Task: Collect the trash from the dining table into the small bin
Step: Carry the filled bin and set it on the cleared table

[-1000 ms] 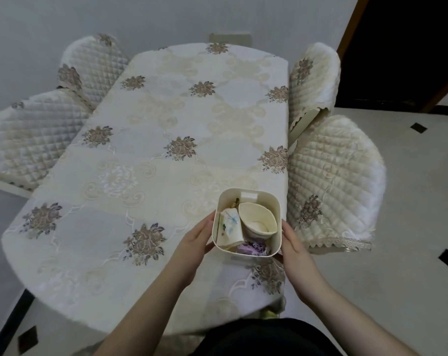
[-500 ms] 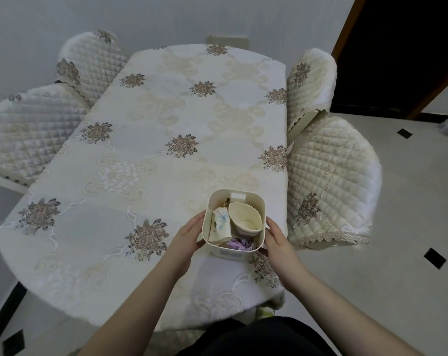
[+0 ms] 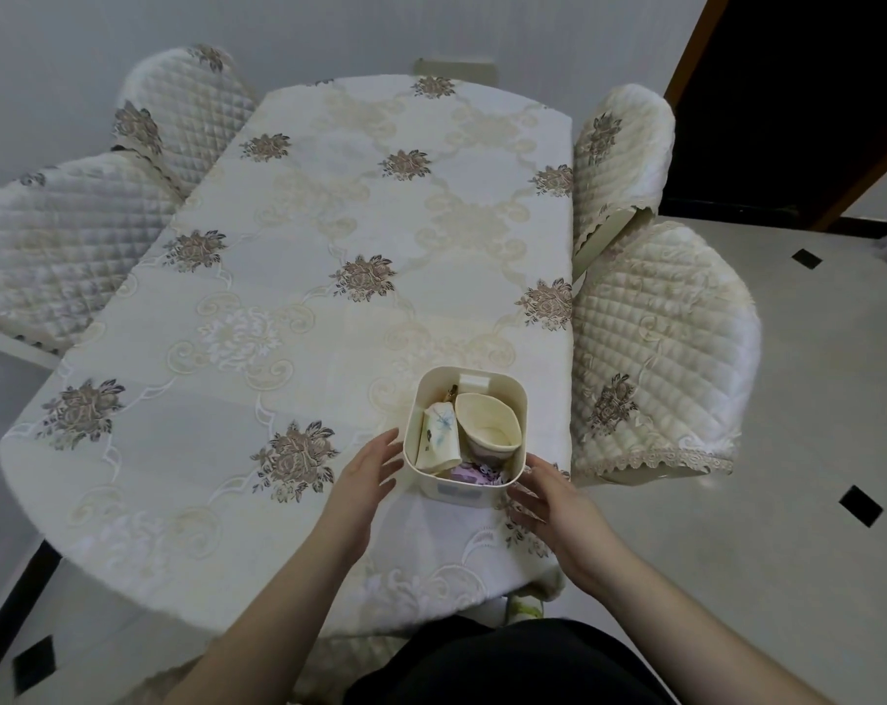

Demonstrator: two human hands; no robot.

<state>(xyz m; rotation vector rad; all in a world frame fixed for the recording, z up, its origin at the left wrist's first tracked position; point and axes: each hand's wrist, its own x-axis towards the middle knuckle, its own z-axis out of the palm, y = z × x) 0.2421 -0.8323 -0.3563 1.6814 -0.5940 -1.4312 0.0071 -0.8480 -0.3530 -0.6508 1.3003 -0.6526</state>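
Note:
A small cream bin (image 3: 456, 488) stands upright on the dining table (image 3: 299, 277), near its front right corner. Inside it lie a squashed paper cup (image 3: 490, 424), a folded printed carton (image 3: 437, 442) and a purple wrapper (image 3: 474, 474). My left hand (image 3: 367, 473) hovers just left of the bin with fingers straight, a small gap from its wall. My right hand (image 3: 551, 498) sits at the bin's lower right corner with fingers spread and relaxed, holding nothing.
A cream floral cloth covers the table. Quilted chairs stand at both sides: two on the left (image 3: 50, 246), two on the right (image 3: 670, 348). A dark doorway (image 3: 797, 94) is at the far right. Tiled floor (image 3: 812, 526) lies to the right.
Both hands held the bin's sides earlier; they have let go and drawn slightly back. The bin now rests on the table.

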